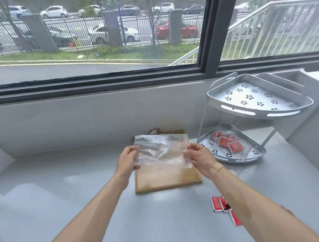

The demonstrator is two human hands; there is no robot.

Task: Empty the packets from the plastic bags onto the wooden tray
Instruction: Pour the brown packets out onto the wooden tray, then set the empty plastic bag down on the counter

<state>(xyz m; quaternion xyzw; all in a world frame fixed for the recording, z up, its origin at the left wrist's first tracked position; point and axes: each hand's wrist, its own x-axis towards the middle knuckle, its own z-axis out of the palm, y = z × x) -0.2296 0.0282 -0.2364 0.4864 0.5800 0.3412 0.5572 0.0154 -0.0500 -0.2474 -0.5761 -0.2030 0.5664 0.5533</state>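
Note:
A clear plastic zip bag (160, 149) hangs spread out above the wooden tray (168, 180). My left hand (126, 161) pinches its left edge and my right hand (198, 158) pinches its right edge. The bag looks empty. The tray lies flat on the grey counter, its far half hidden behind the bag. Several red packets (224, 207) lie loose on the counter to the right of the tray, under my right forearm. Another clear bag with red packets (227, 143) sits in the lower shelf of the corner rack (228, 159).
The silver two-tier corner rack stands at the right; its upper shelf (257, 101) holds nothing. A grey wall and a window sill run behind the tray. A white object (2, 159) sits at the far left edge.

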